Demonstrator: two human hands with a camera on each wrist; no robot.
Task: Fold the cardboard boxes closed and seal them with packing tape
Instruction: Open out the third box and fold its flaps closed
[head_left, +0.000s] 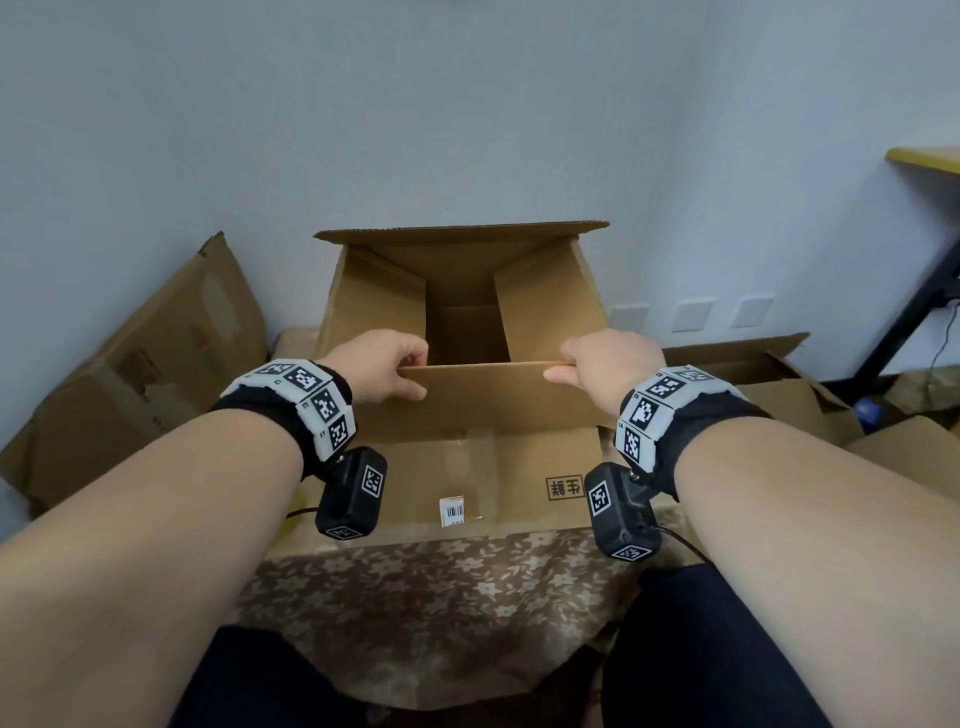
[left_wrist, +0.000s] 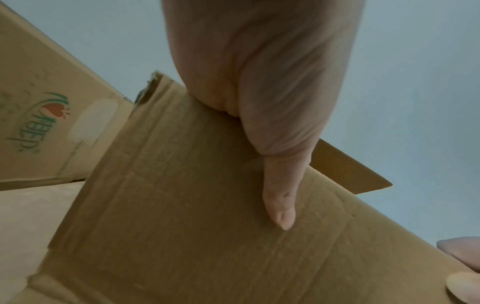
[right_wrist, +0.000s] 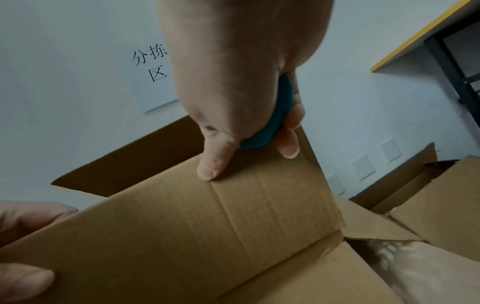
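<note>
An open brown cardboard box (head_left: 550, 312) stands in front of me on a flattened sheet. Its two side flaps are folded inward and the far flap (head_left: 462, 231) sticks up. Both hands grip the top edge of the near flap (head_left: 483, 395), which stands raised. My left hand (head_left: 384, 369) pinches it near the left corner, thumb (left_wrist: 280, 197) flat on the outer face of the flap (left_wrist: 182, 205). My right hand (head_left: 597, 364) pinches it toward the right, thumb (right_wrist: 210, 164) on the flap (right_wrist: 207, 236). A small teal object (right_wrist: 272, 119) is tucked in the right palm.
A flattened box (head_left: 145, 374) leans on the wall at left. Another open box (head_left: 769, 384) lies at right. A floral cloth (head_left: 441, 597) covers the surface near my legs. A yellow-edged desk (head_left: 924, 156) stands far right; a paper sign (right_wrist: 153, 67) hangs on the wall.
</note>
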